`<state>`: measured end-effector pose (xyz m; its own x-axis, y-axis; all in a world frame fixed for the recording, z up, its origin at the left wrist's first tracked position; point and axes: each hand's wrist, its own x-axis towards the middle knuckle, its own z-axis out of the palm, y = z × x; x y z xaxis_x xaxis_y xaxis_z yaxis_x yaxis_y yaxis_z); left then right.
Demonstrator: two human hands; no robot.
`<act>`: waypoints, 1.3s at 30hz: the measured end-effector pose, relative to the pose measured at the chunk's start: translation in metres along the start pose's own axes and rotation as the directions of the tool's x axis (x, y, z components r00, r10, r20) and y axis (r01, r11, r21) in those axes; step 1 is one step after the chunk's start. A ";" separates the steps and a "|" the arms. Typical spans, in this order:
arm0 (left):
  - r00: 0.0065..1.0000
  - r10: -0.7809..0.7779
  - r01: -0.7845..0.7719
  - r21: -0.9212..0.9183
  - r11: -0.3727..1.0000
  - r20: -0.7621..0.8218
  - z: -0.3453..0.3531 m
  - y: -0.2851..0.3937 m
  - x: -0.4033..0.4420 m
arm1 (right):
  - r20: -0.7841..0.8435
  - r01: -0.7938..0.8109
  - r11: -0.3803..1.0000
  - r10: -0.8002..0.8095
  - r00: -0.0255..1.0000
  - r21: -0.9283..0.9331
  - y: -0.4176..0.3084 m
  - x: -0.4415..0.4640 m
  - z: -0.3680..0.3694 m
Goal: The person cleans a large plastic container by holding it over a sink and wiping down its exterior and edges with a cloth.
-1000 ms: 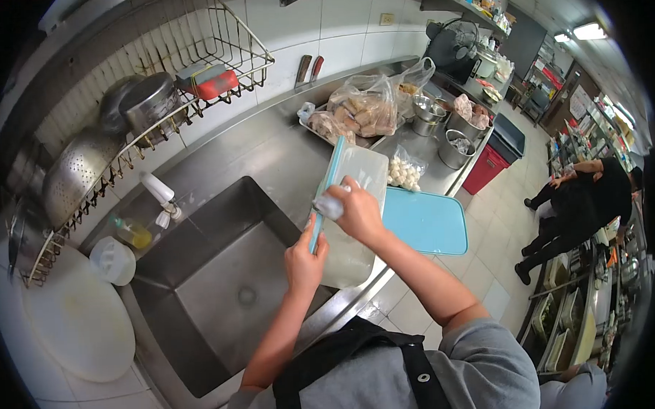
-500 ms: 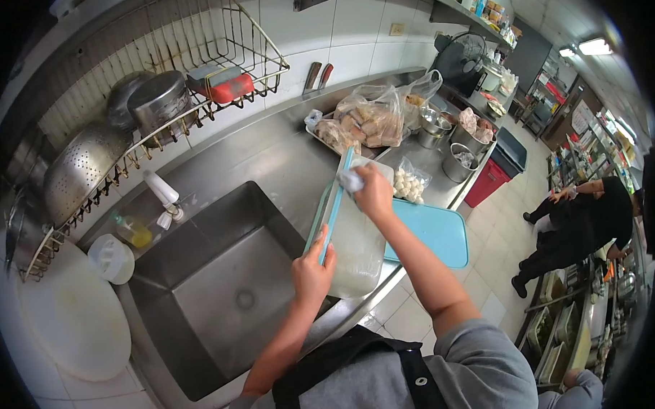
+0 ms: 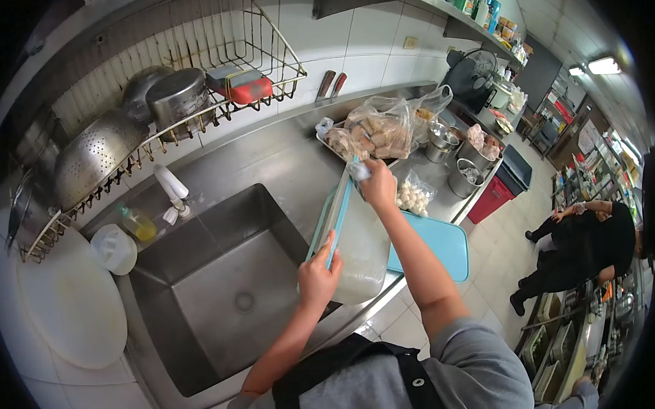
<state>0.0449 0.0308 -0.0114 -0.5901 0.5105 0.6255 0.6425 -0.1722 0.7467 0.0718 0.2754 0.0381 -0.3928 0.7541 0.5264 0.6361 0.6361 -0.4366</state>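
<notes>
- Container (image 3: 364, 261): translucent, blue rim (image 3: 338, 213), tipped on its side at the counter (image 3: 279, 163) edge, just right of the sink (image 3: 208, 309); mouth turned toward the sink.
- Left hand (image 3: 318, 278): clamped on the near part of the rim, thumb and fingers around the edge.
- Right hand (image 3: 379, 184): closed around a whitish wad (image 3: 359, 171), probably cloth or paper, pressed at the rim's far end. Hands apart from each other.
- Handling: looks like thin plastic, so likely light for its bulk; walls probably stiff with a little flex, rim stiffer. Not very fragile, I'd judge. Smooth sides could be slippery if wet; wetness can't be told.
- Best hold: the rim, or one hand on the rim and one under the base; broad flat sides give little grip.
- Blue lid (image 3: 436, 250): flat, beside the container, likely light and bendy; take by the edge.
- Writing: none seen on container or lid. Shelf bottles (image 3: 473, 3) have coloured labels, too small to read. Wall sheet (image 3: 588, 136) unreadable too. No brand legible.
</notes>
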 end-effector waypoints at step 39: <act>0.996 -0.084 0.083 0.031 0.996 0.029 -0.007 -0.004 0.002 | 0.100 0.177 0.984 -0.179 0.979 0.031 -0.025 -0.046 -0.036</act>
<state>0.0378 0.0266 -0.0110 -0.6271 0.5476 0.5539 0.6066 -0.1028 0.7883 0.0978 0.2191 0.0506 -0.5649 0.6406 0.5201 0.5355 0.7642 -0.3595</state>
